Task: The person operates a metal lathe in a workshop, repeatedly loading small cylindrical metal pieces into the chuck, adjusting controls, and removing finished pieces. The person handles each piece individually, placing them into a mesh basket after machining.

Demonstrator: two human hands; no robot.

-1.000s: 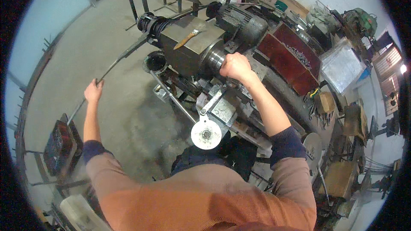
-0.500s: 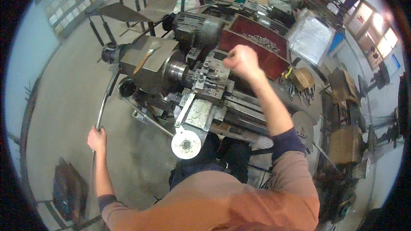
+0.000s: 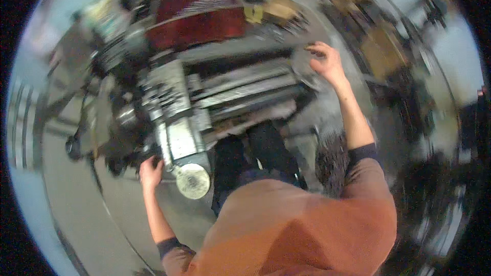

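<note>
Closest is an orange jumper (image 3: 291,225), cut off at the bottom, with dark trousers (image 3: 268,148) past it. The left hand (image 3: 151,175) is just beside a pale wheel (image 3: 193,181) on the front of a big metal machine (image 3: 245,92). Its fingers bend, but things are smeary, so I cannot tell if its grip has hold of anything. A dark, stringy heap (image 3: 330,166) is near the right arm (image 3: 353,115). The right hand (image 3: 328,65) is up by a grey disc (image 3: 304,71) at the machine's right end. Thumb and fingers are apart in that grip, with nothing between them; I cannot tell if they touch the disc.

It looks like a reaching step, with the 2 hands spread wide. Holding the disc would call for closing the right fingers.

Farther back are a red tray (image 3: 199,29) with grey bits and a brown box (image 3: 282,9). The far left is too blurry to name.
</note>
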